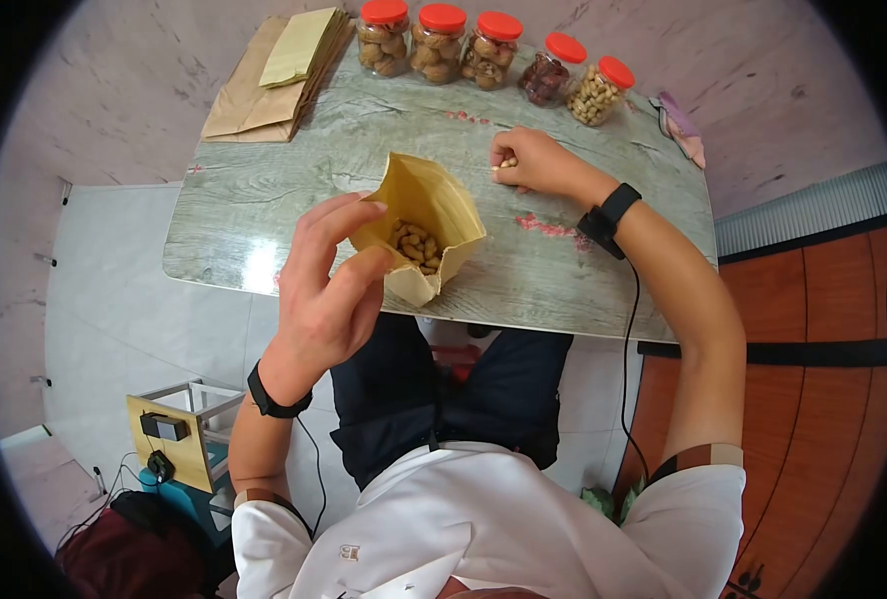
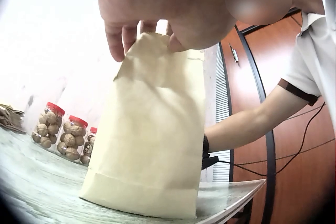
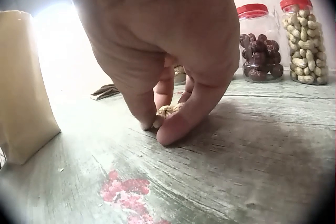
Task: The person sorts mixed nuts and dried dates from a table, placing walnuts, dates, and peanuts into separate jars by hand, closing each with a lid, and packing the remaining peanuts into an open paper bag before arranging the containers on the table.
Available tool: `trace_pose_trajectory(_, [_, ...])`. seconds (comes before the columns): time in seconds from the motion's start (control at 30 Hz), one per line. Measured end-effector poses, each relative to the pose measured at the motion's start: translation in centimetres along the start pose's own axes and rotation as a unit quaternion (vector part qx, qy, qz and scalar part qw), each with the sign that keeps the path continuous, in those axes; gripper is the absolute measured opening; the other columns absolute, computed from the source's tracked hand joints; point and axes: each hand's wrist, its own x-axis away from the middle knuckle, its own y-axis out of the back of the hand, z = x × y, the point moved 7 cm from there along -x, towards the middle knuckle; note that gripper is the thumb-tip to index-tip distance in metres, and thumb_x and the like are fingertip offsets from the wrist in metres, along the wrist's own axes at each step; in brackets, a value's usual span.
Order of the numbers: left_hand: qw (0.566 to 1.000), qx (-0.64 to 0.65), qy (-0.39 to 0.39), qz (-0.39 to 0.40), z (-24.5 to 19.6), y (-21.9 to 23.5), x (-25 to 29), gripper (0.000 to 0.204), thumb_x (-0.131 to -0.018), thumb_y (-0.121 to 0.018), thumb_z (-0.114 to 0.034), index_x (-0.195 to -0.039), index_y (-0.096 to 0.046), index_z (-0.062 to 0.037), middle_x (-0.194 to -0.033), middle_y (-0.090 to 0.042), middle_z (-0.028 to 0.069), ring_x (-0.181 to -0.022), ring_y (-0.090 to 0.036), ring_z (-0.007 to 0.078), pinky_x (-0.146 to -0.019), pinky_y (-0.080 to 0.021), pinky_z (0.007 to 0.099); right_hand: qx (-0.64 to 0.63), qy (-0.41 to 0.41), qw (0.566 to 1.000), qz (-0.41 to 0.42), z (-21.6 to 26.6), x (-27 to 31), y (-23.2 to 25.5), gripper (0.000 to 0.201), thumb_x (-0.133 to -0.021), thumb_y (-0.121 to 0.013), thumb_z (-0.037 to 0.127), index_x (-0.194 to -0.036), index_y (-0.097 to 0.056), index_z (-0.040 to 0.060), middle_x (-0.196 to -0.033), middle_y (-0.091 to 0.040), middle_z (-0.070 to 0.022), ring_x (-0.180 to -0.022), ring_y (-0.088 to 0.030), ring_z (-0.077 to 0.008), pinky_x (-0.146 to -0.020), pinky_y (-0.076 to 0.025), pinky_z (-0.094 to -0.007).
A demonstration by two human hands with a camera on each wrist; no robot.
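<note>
A yellow paper bag (image 1: 440,205) stands upright near the table's front edge, its mouth spread wide and unshelled peanuts (image 1: 415,247) lying inside. My left hand (image 1: 325,285) holds the bag by its left rim; in the left wrist view the fingertips (image 2: 126,40) bend over the top edge of the bag (image 2: 152,124). Right of the bag, my right hand (image 1: 543,165) is down at the tabletop, with peanuts (image 3: 170,110) pinched between thumb and fingers. The palm hides part of that grip.
Along the back of the table (image 1: 313,220) stand red-lidded jars: several with walnuts (image 1: 435,50), one with dark red dates (image 1: 545,78), one with peanuts (image 1: 595,95). Flat paper bags (image 1: 264,85) lie at the back left, a pinkish cloth (image 1: 679,130) at the right edge.
</note>
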Motion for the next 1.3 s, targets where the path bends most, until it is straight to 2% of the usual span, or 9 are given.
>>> trace_pose_trajectory(0.07, [1.0,0.001,0.0,0.002,0.0,-0.1,0.0,0.036,-0.067,-0.07,0.011,-0.098,-0.061,-0.0045,-0.125,-0.063,0.0193,-0.114,-0.063,0.0443,-0.089,-0.056,0.0508,-0.038,0.017,0.999,-0.02,-0.2,-0.1,0.2,0.015,-0.083,-0.076,0.008,-0.088,-0.065,-0.0018,-0.078,-0.069,-0.0104,-0.062,-0.07,-0.0178,-0.051,-0.054,-0.0329])
trace_pose_trajectory(0.33, [1.0,0.002,-0.007,-0.01,0.4,0.2,0.5,0.037,-0.066,-0.071,0.01,-0.099,-0.063,-0.0048,-0.126,-0.063,0.0194,-0.114,-0.063,0.044,-0.09,-0.055,0.0506,-0.056,0.0,0.998,-0.005,0.4,0.0,1.5,0.015,-0.085,-0.075,0.008,-0.091,-0.065,-0.0012,-0.082,-0.067,-0.0047,-0.062,-0.066,-0.0114,-0.056,-0.055,-0.0285])
trace_pose_trajectory(0.57, [1.0,0.021,0.018,0.014,0.5,0.0,0.6,0.038,-0.071,-0.067,0.014,-0.104,-0.061,-0.0045,-0.13,-0.061,0.0228,-0.117,-0.062,0.0452,-0.095,-0.052,0.0518,-0.166,0.113,0.979,-0.027,14.8,5.0,7.5,0.017,-0.089,-0.077,0.011,-0.098,-0.066,0.0018,-0.085,-0.065,-0.001,-0.068,-0.064,-0.006,-0.059,-0.054,-0.0217])
trace_pose_trajectory(0.77, [1.0,0.005,0.008,-0.009,0.5,0.2,0.3,0.033,-0.069,-0.072,0.004,-0.1,-0.063,-0.0031,-0.126,-0.06,0.0188,-0.115,-0.063,0.0428,-0.091,-0.055,0.0504,-0.066,0.228,0.971,0.031,23.4,7.4,4.7,0.021,-0.083,-0.077,0.017,-0.09,-0.069,-0.001,-0.079,-0.07,-0.007,-0.07,-0.068,-0.0122,-0.061,-0.053,-0.0282])
trace_pose_trajectory(0.87, [1.0,0.003,0.011,-0.015,0.4,0.2,0.1,0.032,-0.07,-0.072,0.005,-0.1,-0.063,-0.0027,-0.125,-0.06,0.0188,-0.113,-0.063,0.0425,-0.091,-0.055,0.0502,0.027,0.249,0.967,0.039,23.7,7.3,2.9,0.026,-0.078,-0.077,0.02,-0.09,-0.07,-0.0024,-0.084,-0.07,-0.0161,-0.077,-0.069,-0.0315,-0.073,-0.055,-0.0395])
trace_pose_trajectory(0.93, [1.0,0.004,0.013,-0.02,0.6,0.5,0.2,0.032,-0.07,-0.072,0.006,-0.1,-0.063,-0.0024,-0.124,-0.06,0.0188,-0.112,-0.063,0.0423,-0.091,-0.054,0.0501,0.063,0.268,0.961,-0.023,24.0,8.3,3.8,0.03,-0.078,-0.079,0.023,-0.094,-0.07,-0.0015,-0.089,-0.07,-0.0161,-0.079,-0.069,-0.0324,-0.074,-0.055,-0.0399])
trace_pose_trajectory(1.07, [0.998,0.033,0.04,-0.028,0.9,0.9,0.8,0.043,-0.078,-0.071,0.008,-0.117,-0.06,-0.0043,-0.135,-0.054,0.0217,-0.12,-0.06,0.0408,-0.096,-0.053,0.0483,0.107,0.314,0.925,-0.182,22.6,10.6,5.3,0.048,-0.079,-0.085,0.035,-0.109,-0.067,0.0014,-0.107,-0.068,-0.0162,-0.092,-0.069,-0.0347,-0.081,-0.055,-0.0413])
trace_pose_trajectory(1.13, [0.997,0.013,0.064,-0.048,1.4,1.4,1.3,0.069,-0.086,-0.075,-0.001,-0.147,-0.042,-0.0058,-0.153,-0.041,0.022,-0.132,-0.055,0.037,-0.106,-0.048,0.0476,0.098,0.288,0.94,-0.158,21.6,10.9,4.8,0.056,-0.078,-0.086,0.038,-0.115,-0.065,0.0021,-0.111,-0.068,-0.0165,-0.098,-0.068,-0.0352,-0.083,-0.054,-0.0412])
trace_pose_trajectory(1.3, [0.978,0.075,0.172,-0.089,1.5,0.6,4.0,0.118,-0.077,-0.091,-0.03,-0.165,-0.016,-0.0073,-0.159,-0.037,0.0202,-0.133,-0.054,0.0352,-0.105,-0.047,0.0459,0.011,0.139,0.989,-0.046,20.3,11.0,3.8,0.067,-0.076,-0.087,0.04,-0.126,-0.062,0.0025,-0.129,-0.062,-0.0199,-0.117,-0.064,-0.0364,-0.095,-0.052,-0.0411])
